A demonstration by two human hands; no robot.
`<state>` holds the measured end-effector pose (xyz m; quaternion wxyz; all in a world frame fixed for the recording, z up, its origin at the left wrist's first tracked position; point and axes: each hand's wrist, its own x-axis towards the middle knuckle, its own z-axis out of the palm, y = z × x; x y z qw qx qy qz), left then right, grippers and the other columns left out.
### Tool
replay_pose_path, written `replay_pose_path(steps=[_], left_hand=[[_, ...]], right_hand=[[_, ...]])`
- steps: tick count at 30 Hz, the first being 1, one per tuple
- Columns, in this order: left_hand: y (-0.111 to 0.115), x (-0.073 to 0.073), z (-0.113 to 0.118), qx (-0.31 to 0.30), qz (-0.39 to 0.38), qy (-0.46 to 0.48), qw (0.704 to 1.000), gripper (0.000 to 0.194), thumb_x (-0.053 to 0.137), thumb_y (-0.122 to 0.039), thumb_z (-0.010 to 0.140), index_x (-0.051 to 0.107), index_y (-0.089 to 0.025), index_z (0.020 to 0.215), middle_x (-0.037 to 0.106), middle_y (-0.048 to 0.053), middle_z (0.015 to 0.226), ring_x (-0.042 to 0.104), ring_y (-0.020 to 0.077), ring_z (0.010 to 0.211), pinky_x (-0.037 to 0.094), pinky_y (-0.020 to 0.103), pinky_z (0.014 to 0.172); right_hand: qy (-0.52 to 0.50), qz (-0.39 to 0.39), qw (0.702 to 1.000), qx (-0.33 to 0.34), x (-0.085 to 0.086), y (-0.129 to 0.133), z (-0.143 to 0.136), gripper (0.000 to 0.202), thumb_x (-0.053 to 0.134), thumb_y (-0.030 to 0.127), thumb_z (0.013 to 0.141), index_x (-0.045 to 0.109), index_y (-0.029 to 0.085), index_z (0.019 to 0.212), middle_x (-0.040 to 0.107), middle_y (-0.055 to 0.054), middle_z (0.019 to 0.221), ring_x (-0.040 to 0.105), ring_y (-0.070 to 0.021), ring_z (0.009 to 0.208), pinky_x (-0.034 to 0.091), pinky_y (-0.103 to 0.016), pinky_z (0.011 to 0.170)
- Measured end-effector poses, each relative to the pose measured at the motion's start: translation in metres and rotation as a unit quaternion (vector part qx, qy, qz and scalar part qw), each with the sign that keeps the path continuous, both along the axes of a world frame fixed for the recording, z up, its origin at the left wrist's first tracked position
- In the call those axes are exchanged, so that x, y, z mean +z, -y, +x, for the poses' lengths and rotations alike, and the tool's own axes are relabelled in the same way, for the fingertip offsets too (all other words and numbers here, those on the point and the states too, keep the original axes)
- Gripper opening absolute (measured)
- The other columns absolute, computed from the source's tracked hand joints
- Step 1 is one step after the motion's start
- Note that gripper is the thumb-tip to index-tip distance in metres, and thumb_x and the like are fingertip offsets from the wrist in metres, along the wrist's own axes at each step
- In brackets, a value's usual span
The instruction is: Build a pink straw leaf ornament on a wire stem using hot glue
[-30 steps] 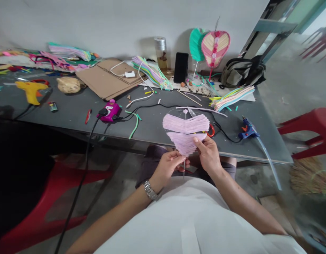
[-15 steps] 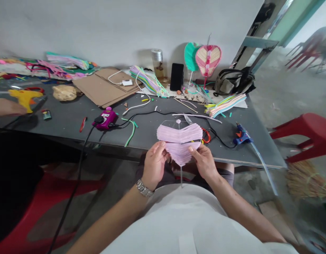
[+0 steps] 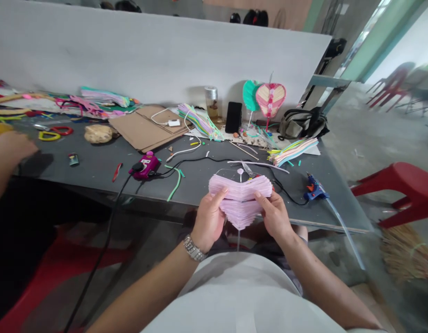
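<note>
A pale pink heart-shaped fan [image 3: 242, 212] of fuzzy pipe cleaners on a thin wire frame is held over the table's front edge, its stem pointing down at my lap. My left hand [image 3: 209, 221] grips its left side, thumb pressed on the upper rows. On the opposite side my right hand [image 3: 276, 216] pinches the fan in the same way; the fingers of both hands are partly hidden behind it. A narrow gap runs between the upper and lower rows. Above the rows a bare wire outline shows, with a small pink tuft [image 3: 240, 171] in the middle.
A blue glue gun [image 3: 315, 189] with its cord lies right of the fan. Left are a magenta power socket [image 3: 144, 166] and cardboard [image 3: 144, 127]. Behind stand a phone [image 3: 233, 117], a jar [image 3: 211, 104], two finished fans [image 3: 271, 99] and pipe-cleaner bundles [image 3: 293, 152]. A co-worker's hand [image 3: 12, 148] is far left.
Both my thumbs have moved up from the lower rows to the upper rows, and the gap between them has narrowed. My view has tilted up. The co-worker's hand and yellow glue gun have shifted left.
</note>
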<state>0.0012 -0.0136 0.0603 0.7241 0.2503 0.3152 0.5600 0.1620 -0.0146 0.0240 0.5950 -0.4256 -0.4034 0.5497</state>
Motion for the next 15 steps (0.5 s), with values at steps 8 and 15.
replay_pose_path(steps=[8,15], left_hand=[[0.009,0.003,-0.015,0.156,-0.017,-0.034,0.987,0.032,0.087,-0.03,0.073,0.069,-0.022,0.099,0.073,-0.002,0.093,0.067,0.0107,0.084,0.051,0.021,0.075],[0.044,0.016,-0.015,0.051,0.016,-0.05,0.997,0.033,0.08,-0.052,0.079,0.074,-0.02,0.08,0.074,0.004,0.081,0.069,0.0218,0.084,0.055,0.032,0.077]], right_hand=[[0.266,0.22,0.922,-0.176,0.044,0.028,0.002,0.016,0.069,0.03,0.094,0.076,0.024,0.106,0.077,-0.005,0.095,0.069,-0.0215,0.083,0.053,-0.034,0.078],[0.562,0.492,0.652,-0.132,0.059,0.053,-0.01,0.039,0.049,0.014,0.094,0.065,0.024,0.129,0.072,-0.011,0.108,0.065,-0.0247,0.098,0.044,-0.043,0.085]])
